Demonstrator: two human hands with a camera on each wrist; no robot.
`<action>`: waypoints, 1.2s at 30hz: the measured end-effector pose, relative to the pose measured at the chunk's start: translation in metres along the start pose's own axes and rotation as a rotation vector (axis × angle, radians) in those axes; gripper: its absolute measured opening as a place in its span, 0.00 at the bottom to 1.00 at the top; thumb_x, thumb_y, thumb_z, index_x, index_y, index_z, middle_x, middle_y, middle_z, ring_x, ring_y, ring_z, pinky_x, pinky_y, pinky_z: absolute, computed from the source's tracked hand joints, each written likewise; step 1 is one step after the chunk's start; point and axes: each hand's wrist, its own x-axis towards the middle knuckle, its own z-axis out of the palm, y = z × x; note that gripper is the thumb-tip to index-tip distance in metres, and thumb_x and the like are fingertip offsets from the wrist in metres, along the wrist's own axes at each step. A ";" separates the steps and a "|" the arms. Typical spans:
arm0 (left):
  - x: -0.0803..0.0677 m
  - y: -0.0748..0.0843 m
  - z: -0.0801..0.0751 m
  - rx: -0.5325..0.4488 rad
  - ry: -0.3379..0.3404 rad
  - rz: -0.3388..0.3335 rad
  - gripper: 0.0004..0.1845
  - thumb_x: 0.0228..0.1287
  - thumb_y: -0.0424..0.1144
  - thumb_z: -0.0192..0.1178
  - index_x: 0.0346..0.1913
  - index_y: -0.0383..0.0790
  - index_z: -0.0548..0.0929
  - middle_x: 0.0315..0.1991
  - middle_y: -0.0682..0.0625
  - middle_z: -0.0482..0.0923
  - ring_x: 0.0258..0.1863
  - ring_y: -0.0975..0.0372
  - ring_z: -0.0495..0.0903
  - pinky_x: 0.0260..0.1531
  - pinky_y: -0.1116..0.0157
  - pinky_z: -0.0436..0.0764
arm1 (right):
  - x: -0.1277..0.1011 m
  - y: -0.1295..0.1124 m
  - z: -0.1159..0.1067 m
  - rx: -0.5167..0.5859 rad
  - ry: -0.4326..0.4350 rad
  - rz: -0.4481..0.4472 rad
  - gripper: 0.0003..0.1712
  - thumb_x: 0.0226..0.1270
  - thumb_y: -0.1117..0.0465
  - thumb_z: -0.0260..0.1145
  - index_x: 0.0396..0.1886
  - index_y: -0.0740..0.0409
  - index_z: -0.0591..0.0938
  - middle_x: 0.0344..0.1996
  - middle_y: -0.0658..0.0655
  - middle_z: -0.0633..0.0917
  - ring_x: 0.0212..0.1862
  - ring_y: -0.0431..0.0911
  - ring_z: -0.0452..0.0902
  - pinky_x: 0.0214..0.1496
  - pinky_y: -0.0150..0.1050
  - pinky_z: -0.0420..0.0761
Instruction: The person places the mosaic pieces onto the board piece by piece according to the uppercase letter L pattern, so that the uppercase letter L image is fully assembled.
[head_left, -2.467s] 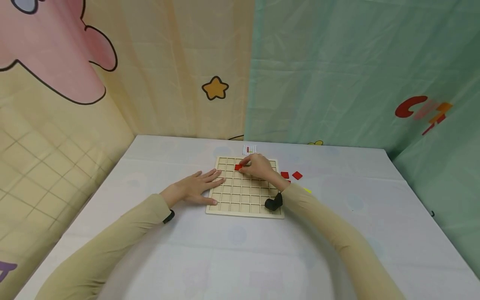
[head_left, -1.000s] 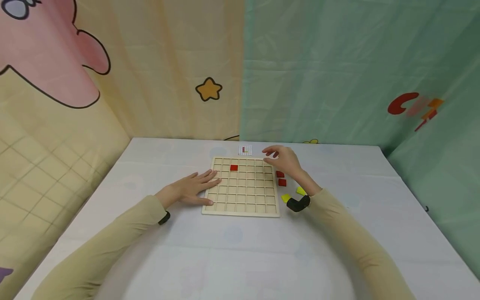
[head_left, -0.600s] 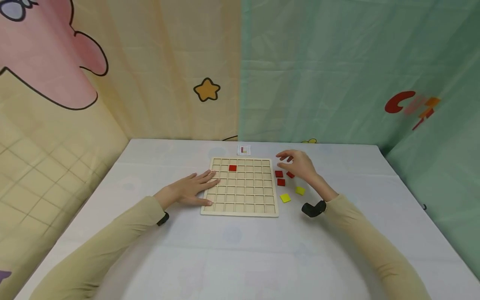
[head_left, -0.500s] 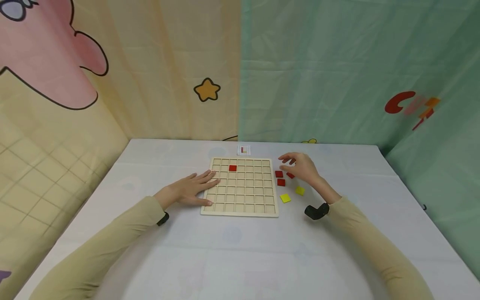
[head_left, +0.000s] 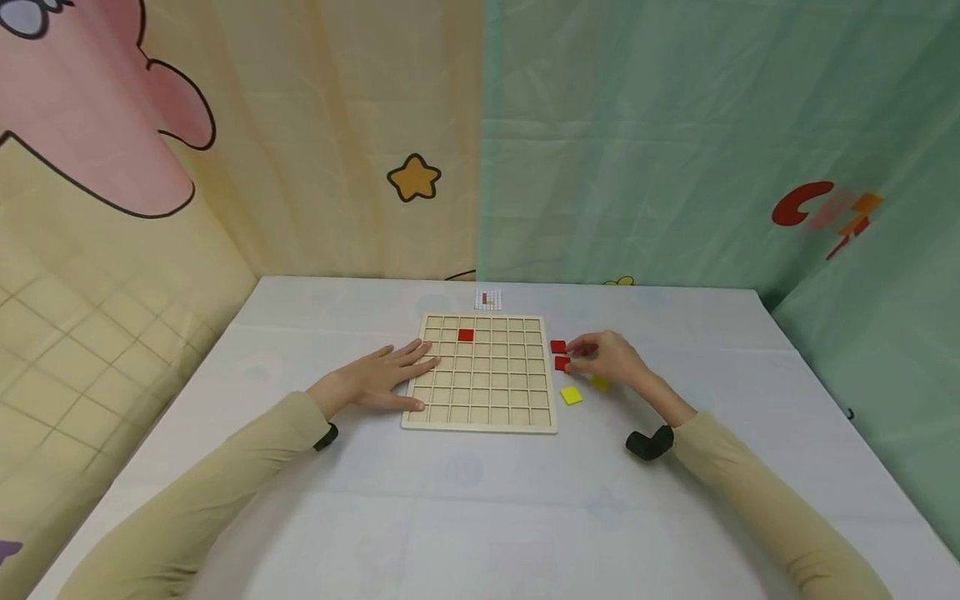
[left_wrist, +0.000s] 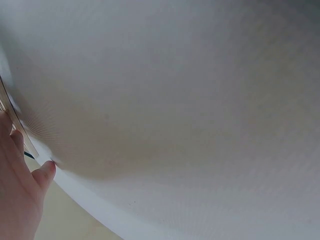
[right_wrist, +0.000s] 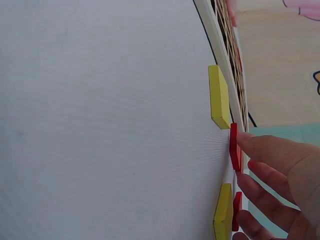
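My left hand (head_left: 378,379) lies with fingers spread over the left edge of a wooden grid board (head_left: 480,429), palm down. One red square tile (head_left: 466,335) sits in a cell in the board's upper left part. Right of the board, my right hand (head_left: 613,358) reaches down, thumb and fingertips at a red tile (head_left: 562,364) on the table. In the right wrist view, the thumb overlaps that red tile (right_wrist: 234,147), with the other fingers loosely bent and apart. Another red tile (head_left: 558,347) lies just beyond, near the index fingertip.
Two yellow tiles lie on the white-covered table: one nearer tile (head_left: 572,396), and one tile (head_left: 599,384) partly hidden under the right hand. A small printed grid card (head_left: 488,300) lies behind the board. Patterned curtains hang behind the table.
My right hand placed a red tile on the board, let go, and withdrew rightward. It has since lowered to the loose red tiles, covering one of them. The left hand keeps its place.
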 end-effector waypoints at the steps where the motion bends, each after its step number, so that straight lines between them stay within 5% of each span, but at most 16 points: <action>1: 0.000 0.000 0.000 0.003 0.001 0.000 0.45 0.64 0.67 0.49 0.77 0.52 0.47 0.79 0.46 0.36 0.78 0.50 0.36 0.72 0.41 0.47 | 0.000 0.001 0.001 -0.002 -0.006 -0.006 0.18 0.56 0.57 0.73 0.45 0.60 0.86 0.39 0.58 0.87 0.42 0.49 0.78 0.48 0.44 0.79; 36: 0.002 -0.002 0.001 0.014 -0.003 -0.005 0.45 0.64 0.68 0.48 0.77 0.53 0.47 0.79 0.47 0.36 0.78 0.50 0.37 0.71 0.40 0.47 | -0.003 0.000 0.004 -0.064 -0.023 -0.039 0.15 0.57 0.58 0.72 0.43 0.59 0.87 0.39 0.57 0.87 0.44 0.49 0.76 0.49 0.45 0.77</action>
